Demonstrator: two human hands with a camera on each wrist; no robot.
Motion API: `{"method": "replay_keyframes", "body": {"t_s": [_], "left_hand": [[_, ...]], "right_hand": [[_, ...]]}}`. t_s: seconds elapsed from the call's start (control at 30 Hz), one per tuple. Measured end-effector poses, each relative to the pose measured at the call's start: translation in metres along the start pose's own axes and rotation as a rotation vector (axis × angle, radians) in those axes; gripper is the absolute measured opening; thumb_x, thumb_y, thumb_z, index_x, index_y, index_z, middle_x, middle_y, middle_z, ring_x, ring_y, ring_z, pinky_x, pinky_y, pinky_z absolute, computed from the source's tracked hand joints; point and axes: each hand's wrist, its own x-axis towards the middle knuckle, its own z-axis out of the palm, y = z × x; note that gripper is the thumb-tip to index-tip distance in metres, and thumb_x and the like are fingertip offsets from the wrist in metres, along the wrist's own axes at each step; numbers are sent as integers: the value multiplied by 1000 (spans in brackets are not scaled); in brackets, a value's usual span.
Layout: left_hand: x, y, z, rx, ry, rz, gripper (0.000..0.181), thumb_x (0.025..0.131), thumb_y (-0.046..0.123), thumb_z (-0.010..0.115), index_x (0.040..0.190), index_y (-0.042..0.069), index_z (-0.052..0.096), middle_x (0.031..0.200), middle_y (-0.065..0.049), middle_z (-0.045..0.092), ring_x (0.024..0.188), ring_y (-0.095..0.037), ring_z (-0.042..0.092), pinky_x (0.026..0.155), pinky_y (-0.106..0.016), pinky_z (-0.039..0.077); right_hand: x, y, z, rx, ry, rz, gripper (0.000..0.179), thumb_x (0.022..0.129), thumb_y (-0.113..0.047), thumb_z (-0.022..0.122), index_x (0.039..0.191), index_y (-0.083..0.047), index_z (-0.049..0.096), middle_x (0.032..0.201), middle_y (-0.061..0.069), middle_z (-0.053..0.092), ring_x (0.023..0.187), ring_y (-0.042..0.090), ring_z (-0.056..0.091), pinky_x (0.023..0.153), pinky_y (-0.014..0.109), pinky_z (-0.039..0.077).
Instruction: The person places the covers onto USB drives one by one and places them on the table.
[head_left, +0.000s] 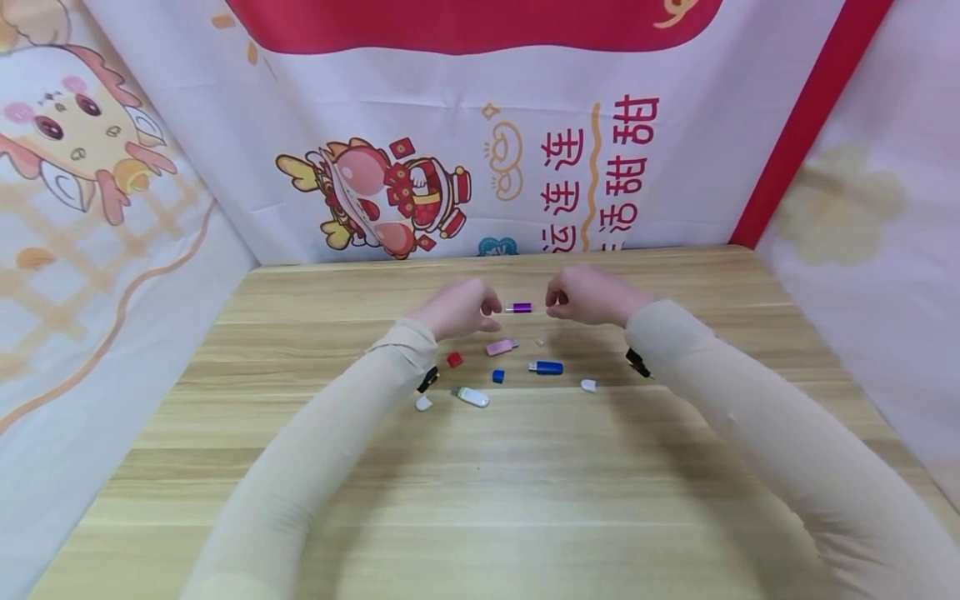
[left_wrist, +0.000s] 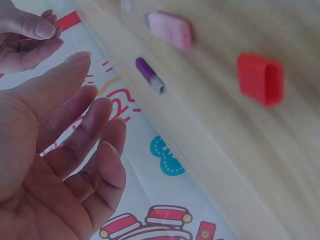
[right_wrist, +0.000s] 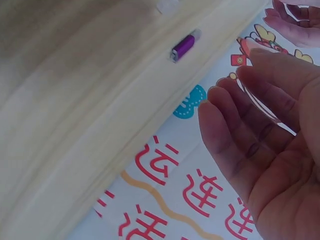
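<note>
A purple USB stick [head_left: 518, 307] with a metal plug lies near the table's back edge, between the two hands. Just left of it hovers my left hand [head_left: 467, 308], fingers loosely bent, holding nothing. On its right side my right hand [head_left: 588, 297] stays raised, its relaxed fingers also bare in the right wrist view. Nearer to me lie a pink USB stick [head_left: 502, 347], a blue one [head_left: 546, 367] and a white one [head_left: 471, 397]. Loose caps are spread among them: red [head_left: 454, 359], blue [head_left: 498, 376], a small clear piece [head_left: 540, 342] and two white pieces [head_left: 423, 403].
The wooden table [head_left: 480, 517] meets a printed white cloth [head_left: 480, 108] hanging upright along its back edge. Similar cloth walls [head_left: 97, 275] stand at the left and right sides. Black wrist-worn devices [head_left: 638, 362] sit under both forearms.
</note>
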Motion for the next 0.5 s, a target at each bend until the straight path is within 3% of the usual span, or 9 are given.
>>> {"method": "replay_keyframes", "body": {"t_s": [0.23,0.5], "left_hand": [[-4,-2,16,12,-6,-26,30,89,21,77,115,8,73,102,-3,68,91,-17,59,85,-31,51],[-4,-2,30,-36,-40,-88,30,90,25,75,115,9,73,102,-2,66,92,-19,58,87,-34,51]], "right_hand": [[-3,6,19,24,21,-3,8,92,-15,71,96,-10,75,85,1,67,79,18,61,76,35,53],[-2,9,37,54,6,16,8,93,-14,69,96,-8,74,88,2,68,81,19,62,79,37,54]]}}
